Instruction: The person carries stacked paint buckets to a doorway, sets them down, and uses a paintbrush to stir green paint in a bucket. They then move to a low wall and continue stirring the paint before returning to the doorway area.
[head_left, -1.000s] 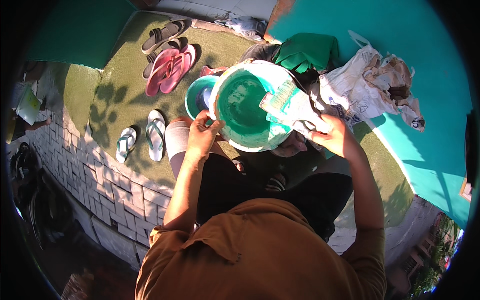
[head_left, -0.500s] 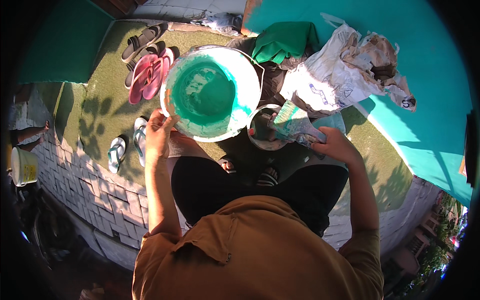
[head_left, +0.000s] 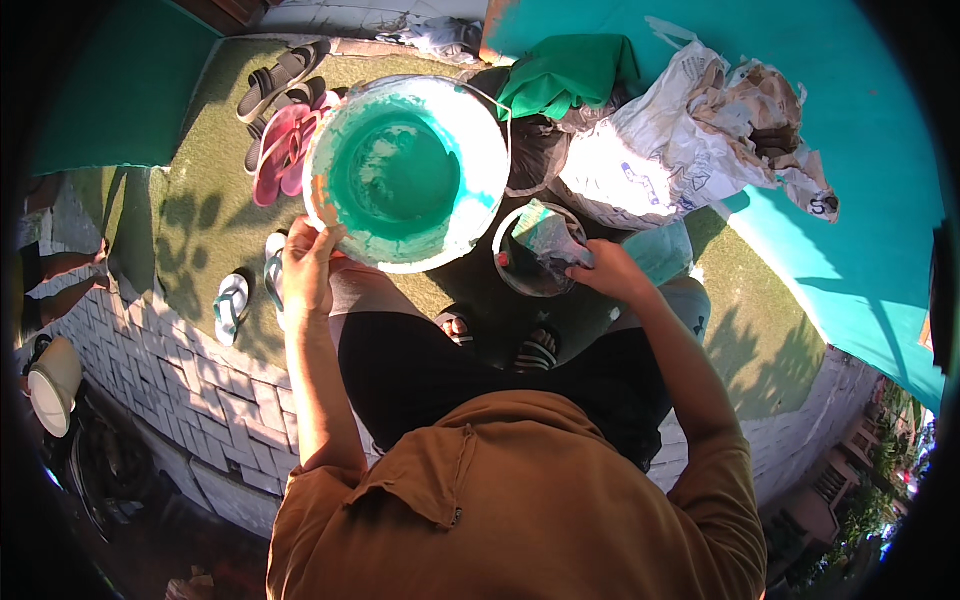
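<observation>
Far-left bucket: a cream bucket lies tilted near the picture's dark rim, below another person's bare limbs.
Footwear: white flip-flops lie on the green mat, with pink flip-flops and dark strapped sandals farther from me.
My left hand: thumb and fingers are clamped together on the near-left rim of the paint bucket.
Paint bucket: its round mouth tips toward me, just beyond my left fingertips; the pale wall is smeared with green, and a thin wire handle arcs at its right.
Paint: glossy green, whitish patches on top.
Small pail: right of the paint bucket, stained, under the paintbrush.
Paintbrush: wide and flat, crusted with pale green; its long axis slants from my right fingers up and leftward, bristles away from me, over the pail's mouth. Whether they touch the pail, I cannot tell.
My right hand: fingers are closed around the brush's handle end.
Beyond: green cloth, then a crumpled white sack by the teal wall.
</observation>
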